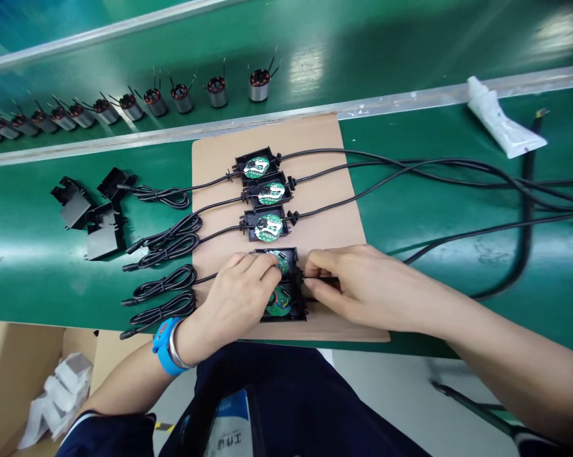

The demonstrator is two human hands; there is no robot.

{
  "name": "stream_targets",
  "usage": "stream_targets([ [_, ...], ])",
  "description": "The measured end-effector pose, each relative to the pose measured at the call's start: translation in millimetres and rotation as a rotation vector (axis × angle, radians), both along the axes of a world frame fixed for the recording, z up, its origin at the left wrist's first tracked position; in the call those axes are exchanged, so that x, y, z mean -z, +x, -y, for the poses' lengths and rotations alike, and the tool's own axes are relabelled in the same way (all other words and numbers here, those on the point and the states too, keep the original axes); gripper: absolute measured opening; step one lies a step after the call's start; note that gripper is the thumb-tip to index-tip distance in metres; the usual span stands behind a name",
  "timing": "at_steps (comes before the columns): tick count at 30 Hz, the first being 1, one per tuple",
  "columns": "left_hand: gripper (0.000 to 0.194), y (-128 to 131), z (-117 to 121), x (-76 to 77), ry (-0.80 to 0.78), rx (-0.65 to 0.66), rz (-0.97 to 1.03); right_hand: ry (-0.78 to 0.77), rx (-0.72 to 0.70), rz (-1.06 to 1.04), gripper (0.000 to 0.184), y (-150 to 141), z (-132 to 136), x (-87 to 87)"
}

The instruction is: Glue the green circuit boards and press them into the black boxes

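Note:
On a brown cardboard sheet (315,136), several open black plastic boxes hold round green circuit boards. My left hand (243,289) has its fingers curled over the left side of one black box (290,255), partly hiding the board inside. My right hand (350,282) pinches a black cable (328,279) where it meets that box's right end. Just below sits another black box (299,311), whose board (279,303) shows coloured wires. Farther up, three boxes lie in a column; white paste marks their boards, such as the lowest one (268,227).
Bundled cables with plugs (165,311) lie left of the sheet, near loose black box covers (106,235). Small motor stators (217,92) stand in a row along the back ledge. A white tube (502,120) and long black cables (438,164) are at the right.

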State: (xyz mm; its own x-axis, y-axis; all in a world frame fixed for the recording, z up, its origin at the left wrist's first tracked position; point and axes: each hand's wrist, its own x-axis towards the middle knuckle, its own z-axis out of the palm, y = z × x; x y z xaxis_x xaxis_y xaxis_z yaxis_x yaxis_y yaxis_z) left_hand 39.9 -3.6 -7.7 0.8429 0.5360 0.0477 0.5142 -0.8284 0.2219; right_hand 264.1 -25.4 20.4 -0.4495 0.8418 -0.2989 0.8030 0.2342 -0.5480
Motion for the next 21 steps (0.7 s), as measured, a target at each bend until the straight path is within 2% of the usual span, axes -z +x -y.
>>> stream_targets([
  [2, 0.025, -0.1, -0.5, 1.0, -0.004, 0.009, 0.014, 0.03, -0.034, -0.039, 0.015, -1.2, -1.8, 2.5],
  [4, 0.025, 0.0, 0.1, 1.9, 0.008, 0.009, 0.046, 0.155, -0.042, -0.091, 0.016, -2.5, -1.7, 11.2],
  [8, 0.027, 0.3, 2.0, 4.4, 0.032, 0.01, 0.09, 0.433, 0.07, -0.159, 0.016, -3.2, 5.9, 36.8],
  [12, 0.029, 0.4, 3.2, 3.4, 0.046, 0.011, 0.072, 0.402, 0.101, -0.13, 0.017, 0.2, 12.6, 46.8],
  [17, 0.037, 5.1, 4.7, -0.6, 0.028, 0.023, 0.017, 0.339, -0.017, 0.063, 0.015, -2.9, 5.8, 38.0],
  [21, 0.033, 12.2, 5.1, -0.2, 0.094, 0.012, -0.027, 0.383, -0.031, 0.227, 0.013, -11.6, 4.0, 33.6],
])
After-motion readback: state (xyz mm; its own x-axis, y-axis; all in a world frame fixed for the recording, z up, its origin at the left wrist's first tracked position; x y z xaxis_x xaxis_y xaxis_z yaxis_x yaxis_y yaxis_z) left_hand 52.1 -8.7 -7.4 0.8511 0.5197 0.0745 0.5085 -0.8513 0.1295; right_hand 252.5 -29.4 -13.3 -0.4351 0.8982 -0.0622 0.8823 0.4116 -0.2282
